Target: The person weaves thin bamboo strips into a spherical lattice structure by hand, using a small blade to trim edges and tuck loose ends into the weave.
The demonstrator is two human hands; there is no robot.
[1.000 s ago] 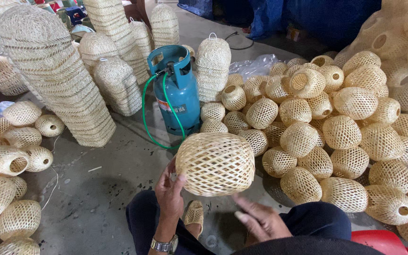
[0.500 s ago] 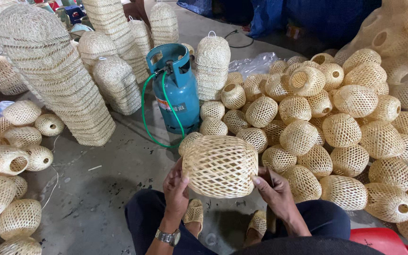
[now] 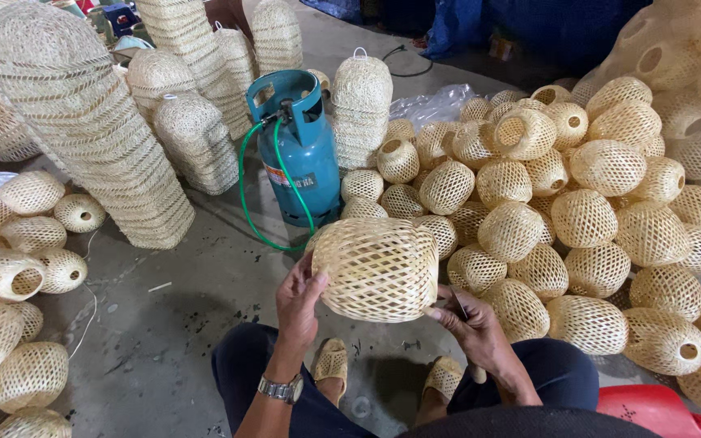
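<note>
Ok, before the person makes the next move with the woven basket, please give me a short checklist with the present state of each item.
1. Left hand supports the woven basket: ok, palm and fingers lie on its left side.
2. Right hand on the basket: ok, its fingers touch the lower right edge.
3. Basket lifted off the floor: ok, it is held above the knees.
4. Basket apart from the gas cylinder and green hose: ok, both stand behind it.
5. Weave undamaged: cannot tell, only one side shows.
6. Something thin in the right hand: cannot tell, too small.
</note>
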